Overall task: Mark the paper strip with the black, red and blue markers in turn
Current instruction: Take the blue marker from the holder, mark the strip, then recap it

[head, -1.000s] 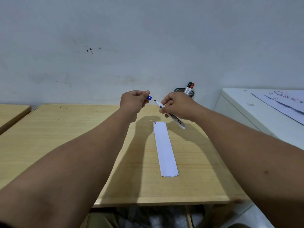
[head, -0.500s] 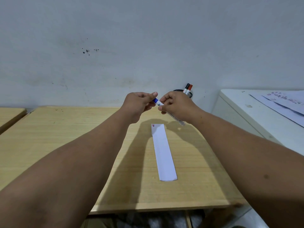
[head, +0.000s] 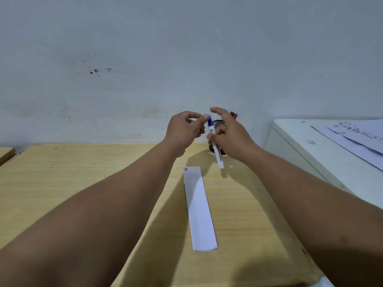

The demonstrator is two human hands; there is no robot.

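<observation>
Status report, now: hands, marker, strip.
Right hand holds blue marker, cap on, upright. Left hand fingertip at the cap. Paper strip flat on desk, small marks at far end. Nothing in the way.

Single head view, forward and down over wooden desk (head: 62, 183), near wall (head: 186, 48).

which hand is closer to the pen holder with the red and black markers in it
Right. The right hand is directly in front of the pen holder, overlapping it in view; the left hand is off to its left.
</observation>
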